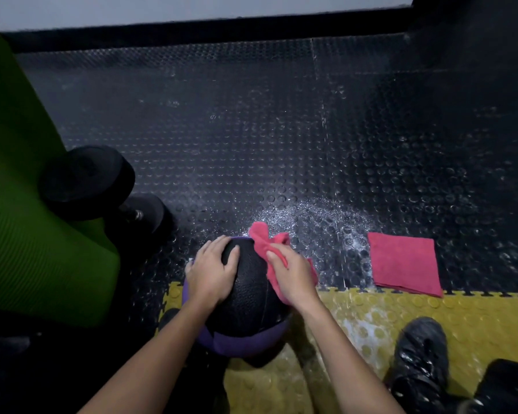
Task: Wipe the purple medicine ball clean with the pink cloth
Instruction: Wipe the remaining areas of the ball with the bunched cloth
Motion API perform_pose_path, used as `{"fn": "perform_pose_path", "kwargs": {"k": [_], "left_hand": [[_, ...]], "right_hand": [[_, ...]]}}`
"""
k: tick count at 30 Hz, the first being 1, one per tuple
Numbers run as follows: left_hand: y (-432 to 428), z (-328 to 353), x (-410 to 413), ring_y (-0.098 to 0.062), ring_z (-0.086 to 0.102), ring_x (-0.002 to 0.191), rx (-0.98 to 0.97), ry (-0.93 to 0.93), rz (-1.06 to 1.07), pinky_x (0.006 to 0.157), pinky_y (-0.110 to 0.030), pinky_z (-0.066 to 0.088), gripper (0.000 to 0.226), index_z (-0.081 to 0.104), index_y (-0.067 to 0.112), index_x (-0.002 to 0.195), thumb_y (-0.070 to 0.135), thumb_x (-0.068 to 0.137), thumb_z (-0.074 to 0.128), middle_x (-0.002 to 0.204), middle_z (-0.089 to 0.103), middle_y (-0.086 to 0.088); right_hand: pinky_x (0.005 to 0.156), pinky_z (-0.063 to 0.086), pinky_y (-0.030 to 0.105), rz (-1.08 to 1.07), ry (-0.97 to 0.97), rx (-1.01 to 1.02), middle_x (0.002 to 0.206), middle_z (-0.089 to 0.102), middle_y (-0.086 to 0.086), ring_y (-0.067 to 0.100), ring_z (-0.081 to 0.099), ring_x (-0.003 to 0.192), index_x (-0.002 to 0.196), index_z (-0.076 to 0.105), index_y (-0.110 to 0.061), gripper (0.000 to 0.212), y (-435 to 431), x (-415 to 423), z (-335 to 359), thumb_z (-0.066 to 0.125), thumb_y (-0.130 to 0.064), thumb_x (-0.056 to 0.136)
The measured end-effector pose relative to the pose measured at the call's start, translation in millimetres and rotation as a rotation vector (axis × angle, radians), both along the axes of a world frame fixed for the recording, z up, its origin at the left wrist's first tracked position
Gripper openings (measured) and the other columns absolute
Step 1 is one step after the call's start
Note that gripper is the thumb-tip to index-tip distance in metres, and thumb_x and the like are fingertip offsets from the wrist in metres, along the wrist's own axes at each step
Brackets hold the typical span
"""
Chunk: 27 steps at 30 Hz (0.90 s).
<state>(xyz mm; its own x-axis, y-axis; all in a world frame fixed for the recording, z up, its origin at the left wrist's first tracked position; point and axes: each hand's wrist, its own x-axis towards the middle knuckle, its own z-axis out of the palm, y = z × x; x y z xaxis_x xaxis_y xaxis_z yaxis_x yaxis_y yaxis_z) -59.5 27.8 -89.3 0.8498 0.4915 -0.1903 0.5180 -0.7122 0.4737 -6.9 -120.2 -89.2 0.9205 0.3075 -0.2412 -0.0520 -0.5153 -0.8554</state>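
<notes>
Right hand (293, 276): lies on the upper right side of the ball, fingers curled over a bunch of the pink cloth and pressing it to the surface; the forearm reaches in from the lower edge.
Pink cloth (265, 239): crumpled, one end sticking up past the fingertips at the ball's far side, the rest trapped under the palm and showing at the wrist.
Left hand (212, 270): spread flat on the ball's upper left, fingers apart and bent only to follow the curve, gripping nothing.
Ball (251, 297): black panels with purple bands, on the floor between the two forearms, where the yellow tiles meet the black mat.
Left of the ball: tight. A black dumbbell (87, 180) lies near, and a green mat (27, 204) stands behind it, running to the left edge.
Right of the ball: a second pink cloth (405, 264), folded flat, lies apart from the ball across the seam of the yellow tiles (371, 312).
Ahead: the studded black mat (251, 130) lies open as far as a raised black kerb (192, 34); a patch of white specks (311, 216) lies just beyond the ball.
Near edge: a black shoe (419, 354) rests on the yellow tiles to the right of the right forearm.
</notes>
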Motion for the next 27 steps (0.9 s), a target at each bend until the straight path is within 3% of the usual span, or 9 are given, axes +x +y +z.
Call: {"fn": "perform_pose_path", "kwargs": {"k": [3, 7, 10, 12, 18, 22, 25, 27], "left_hand": [[2, 2, 20, -0.019, 0.046, 0.128, -0.013, -0.006, 0.009, 0.105, -0.044, 0.035, 0.039, 0.055, 0.029, 0.128, 0.044, 0.094, 0.045, 0.136, 0.054, 0.007], [14, 15, 48, -0.018, 0.054, 0.121, -0.305, -0.247, -0.040, 0.105, -0.034, 0.038, 0.044, 0.061, 0.019, 0.124, 0.044, 0.087, 0.058, 0.129, 0.060, 0.000], [18, 19, 45, -0.013, 0.037, 0.134, -0.149, -0.144, -0.465, 0.113, -0.042, 0.026, 0.080, 0.051, 0.031, 0.133, 0.078, 0.070, 0.039, 0.141, 0.047, 0.009], [19, 14, 44, -0.010, 0.017, 0.143, 0.051, 0.007, -0.601, 0.115, -0.047, 0.013, 0.096, 0.038, 0.043, 0.138, 0.091, 0.057, 0.023, 0.151, 0.029, 0.018], [17, 15, 75, -0.015, 0.018, 0.142, 0.066, 0.091, -0.365, 0.112, -0.052, 0.020, 0.087, 0.041, 0.050, 0.133, 0.086, 0.055, 0.023, 0.150, 0.030, 0.021], [14, 13, 85, -0.019, 0.024, 0.140, 0.025, 0.108, -0.216, 0.107, -0.057, 0.024, 0.061, 0.046, 0.050, 0.129, 0.077, 0.075, 0.043, 0.147, 0.035, 0.019], [12, 9, 93, -0.025, 0.027, 0.138, -0.005, 0.099, -0.077, 0.106, -0.061, 0.024, 0.055, 0.047, 0.045, 0.130, 0.071, 0.081, 0.044, 0.147, 0.037, 0.015], [9, 10, 99, -0.028, 0.028, 0.137, -0.017, 0.123, 0.046, 0.105, -0.063, 0.022, 0.056, 0.047, 0.041, 0.132, 0.069, 0.083, 0.042, 0.148, 0.037, 0.013]], "right_hand": [[0.087, 0.041, 0.027, -0.076, 0.201, -0.038, 0.114, 0.064, 0.010, 0.024, 0.057, 0.106, 0.113, 0.062, -0.010, 0.025, -14, 23, -15, 0.048, -0.018, 0.093], [0.090, 0.044, 0.034, -0.130, 0.485, 0.062, 0.115, 0.061, 0.018, 0.025, 0.058, 0.099, 0.114, 0.058, -0.002, 0.025, -39, 45, -19, 0.046, -0.012, 0.094], [0.093, 0.045, 0.039, -0.190, 0.511, 0.153, 0.114, 0.062, 0.016, 0.027, 0.059, 0.102, 0.120, 0.055, -0.003, 0.029, -59, 48, -13, 0.047, -0.014, 0.094], [0.097, 0.045, 0.042, -0.250, 0.528, 0.207, 0.117, 0.061, 0.014, 0.028, 0.058, 0.107, 0.124, 0.052, -0.004, 0.032, -65, 49, -10, 0.047, -0.015, 0.094], [0.096, 0.046, 0.041, -0.316, 0.505, 0.307, 0.117, 0.061, 0.014, 0.028, 0.059, 0.107, 0.124, 0.053, -0.006, 0.031, -52, 57, -5, 0.047, -0.015, 0.094], [0.096, 0.044, 0.033, -0.374, 0.464, 0.357, 0.117, 0.060, 0.008, 0.022, 0.056, 0.109, 0.123, 0.053, -0.006, 0.030, -33, 63, -16, 0.047, -0.014, 0.095], [0.099, 0.041, 0.038, -0.334, 0.425, 0.254, 0.122, 0.056, 0.008, 0.023, 0.053, 0.111, 0.129, 0.049, -0.015, 0.035, -4, 60, -25, 0.045, -0.024, 0.095], [0.101, 0.037, 0.036, -0.326, 0.287, 0.076, 0.127, 0.053, 0.007, 0.026, 0.050, 0.115, 0.130, 0.048, -0.021, 0.036, 11, 55, -25, 0.043, -0.030, 0.095]]}}
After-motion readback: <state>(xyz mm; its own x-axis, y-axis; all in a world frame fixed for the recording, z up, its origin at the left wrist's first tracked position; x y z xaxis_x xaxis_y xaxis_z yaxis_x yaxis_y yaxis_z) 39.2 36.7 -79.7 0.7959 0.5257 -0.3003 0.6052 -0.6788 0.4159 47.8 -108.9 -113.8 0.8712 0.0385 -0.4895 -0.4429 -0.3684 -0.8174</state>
